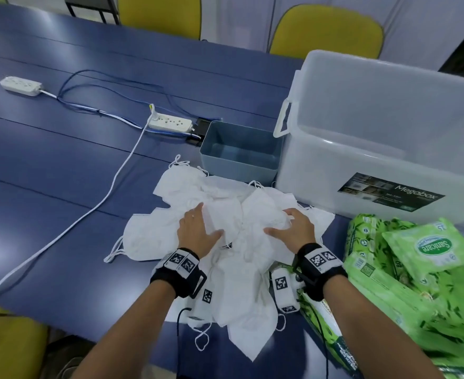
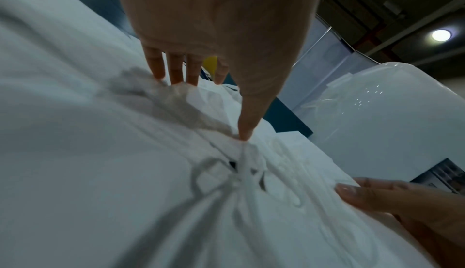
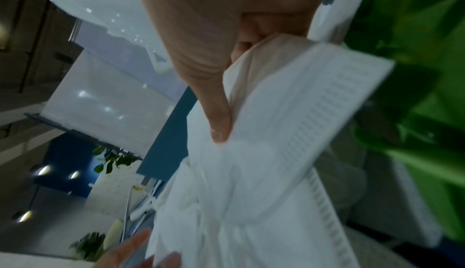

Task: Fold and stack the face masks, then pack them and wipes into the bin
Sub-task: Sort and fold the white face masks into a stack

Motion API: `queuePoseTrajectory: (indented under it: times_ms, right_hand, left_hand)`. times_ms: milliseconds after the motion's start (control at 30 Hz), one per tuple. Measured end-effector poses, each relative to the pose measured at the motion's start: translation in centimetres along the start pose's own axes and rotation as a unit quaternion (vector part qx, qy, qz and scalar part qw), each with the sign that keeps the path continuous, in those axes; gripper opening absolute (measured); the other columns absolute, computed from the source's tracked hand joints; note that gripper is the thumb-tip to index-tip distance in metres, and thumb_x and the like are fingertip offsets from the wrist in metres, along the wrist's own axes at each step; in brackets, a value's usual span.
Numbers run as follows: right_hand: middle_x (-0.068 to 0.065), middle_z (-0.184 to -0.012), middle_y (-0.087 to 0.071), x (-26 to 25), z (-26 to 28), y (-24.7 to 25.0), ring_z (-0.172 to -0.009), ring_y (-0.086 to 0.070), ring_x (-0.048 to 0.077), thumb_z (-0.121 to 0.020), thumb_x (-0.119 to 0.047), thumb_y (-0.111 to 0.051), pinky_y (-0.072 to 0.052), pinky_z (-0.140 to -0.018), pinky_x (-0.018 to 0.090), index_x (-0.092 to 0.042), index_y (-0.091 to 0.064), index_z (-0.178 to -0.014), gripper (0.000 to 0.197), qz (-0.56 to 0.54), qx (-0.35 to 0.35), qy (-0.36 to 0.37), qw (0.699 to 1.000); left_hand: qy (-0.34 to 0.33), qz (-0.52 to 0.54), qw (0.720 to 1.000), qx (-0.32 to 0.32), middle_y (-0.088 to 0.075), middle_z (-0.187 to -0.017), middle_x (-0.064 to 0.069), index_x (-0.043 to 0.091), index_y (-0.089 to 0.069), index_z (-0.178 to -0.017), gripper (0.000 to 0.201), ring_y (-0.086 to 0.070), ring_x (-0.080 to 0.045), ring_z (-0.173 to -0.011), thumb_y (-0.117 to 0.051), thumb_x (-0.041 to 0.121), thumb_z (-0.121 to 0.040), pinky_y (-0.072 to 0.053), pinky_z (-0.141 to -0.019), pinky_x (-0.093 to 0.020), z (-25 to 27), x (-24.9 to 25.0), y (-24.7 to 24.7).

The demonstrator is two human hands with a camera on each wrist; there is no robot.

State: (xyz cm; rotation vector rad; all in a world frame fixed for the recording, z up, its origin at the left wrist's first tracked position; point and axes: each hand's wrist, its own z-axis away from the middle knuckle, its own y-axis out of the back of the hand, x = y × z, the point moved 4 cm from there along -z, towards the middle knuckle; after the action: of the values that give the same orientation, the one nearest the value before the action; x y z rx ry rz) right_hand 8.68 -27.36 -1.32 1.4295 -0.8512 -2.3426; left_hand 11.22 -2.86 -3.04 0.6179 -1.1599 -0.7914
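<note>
A loose pile of white face masks [image 1: 225,203] lies on the blue table in front of me. My left hand [image 1: 206,222] rests flat on the pile's left side, fingers straight and thumb pressing down [image 2: 211,105]. My right hand [image 1: 288,227] is on the right side of the pile; its thumb and curled fingers [image 3: 234,93] pinch one face mask [image 3: 289,123]. An empty small blue-grey bin [image 1: 236,170] stands just behind the pile. Green wipes packs [image 1: 416,269] lie heaped at the right.
A large translucent storage box [image 1: 389,127] stands right of the small bin. Two power strips [image 1: 170,123] [image 1: 20,84] and their cables cross the table at the left. Yellow chairs [image 1: 326,34] stand beyond the far edge.
</note>
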Motion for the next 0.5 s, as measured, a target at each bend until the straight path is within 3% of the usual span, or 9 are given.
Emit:
queuePoseTrajectory:
  times_ms: [100,200,300,367,433,500]
  right_hand:
    - [0.001,-0.115,-0.059,0.2,-0.1,0.8,-0.102,-0.051,0.019,-0.067,-0.028,-0.086,-0.037,-0.083,0.024,-0.013,-0.056,-0.112,0.055,-0.022,0.024,-0.015,0.999]
    - [0.003,-0.114,-0.056,0.4,0.2,1.7,-0.105,-0.052,0.023,-0.072,-0.021,-0.082,-0.042,-0.091,0.033,-0.014,-0.051,-0.112,0.052,-0.052,0.064,-0.024,0.996]
    - [0.004,-0.112,-0.054,0.6,0.6,3.0,-0.105,-0.052,0.023,-0.078,-0.011,-0.076,-0.041,-0.088,0.029,-0.013,-0.049,-0.119,0.049,-0.091,0.127,-0.029,0.987]
    - [0.008,-0.117,-0.054,0.9,0.7,3.7,-0.109,-0.052,0.026,-0.081,-0.006,-0.072,-0.04,-0.088,0.028,-0.013,-0.048,-0.124,0.05,-0.103,0.164,-0.037,0.98]
    - [0.013,-0.125,-0.054,1.0,0.7,4.0,-0.115,-0.052,0.03,-0.081,-0.004,-0.069,-0.039,-0.09,0.028,-0.013,-0.047,-0.127,0.052,-0.093,0.185,-0.045,0.977]
    - [0.014,-0.126,-0.055,1.2,0.7,3.9,-0.116,-0.052,0.031,-0.081,-0.003,-0.069,-0.038,-0.09,0.027,-0.012,-0.049,-0.126,0.051,-0.095,0.193,-0.05,0.975]
  left_hand:
    - [-0.024,0.044,0.999,-0.013,-0.04,-0.134,-0.015,0.012,-0.025,-0.145,0.09,-0.039,-0.031,-0.125,-0.078,0.027,-0.075,-0.031,-0.103,-0.034,-1.1,0.4,0.5]
    - [-0.031,0.067,0.996,-0.051,-0.044,-0.141,-0.014,0.005,-0.034,-0.14,0.076,-0.039,-0.029,-0.131,-0.075,0.024,-0.079,-0.03,-0.104,-0.029,-1.9,0.6,1.1]
    - [-0.039,0.078,0.995,-0.054,-0.04,-0.147,-0.013,0.002,-0.035,-0.141,0.069,-0.035,-0.027,-0.136,-0.067,0.027,-0.086,-0.025,-0.108,-0.028,-2.4,0.5,2.2]
    - [-0.053,0.12,0.991,-0.039,-0.047,-0.139,-0.011,0.001,-0.04,-0.137,0.06,-0.041,-0.027,-0.131,-0.066,0.023,-0.087,-0.031,-0.1,-0.024,-2.7,0.3,2.9]
    - [-0.06,0.184,0.981,-0.032,-0.053,-0.121,-0.008,0.004,-0.042,-0.129,0.052,-0.05,-0.028,-0.118,-0.069,0.014,-0.084,-0.035,-0.084,-0.021,-2.8,-0.3,3.4]
    - [-0.079,0.259,0.962,-0.044,-0.046,-0.121,0.002,0.012,-0.037,-0.131,0.063,-0.05,-0.024,-0.115,-0.072,0.005,-0.079,-0.039,-0.09,-0.023,-2.9,-0.8,3.6]
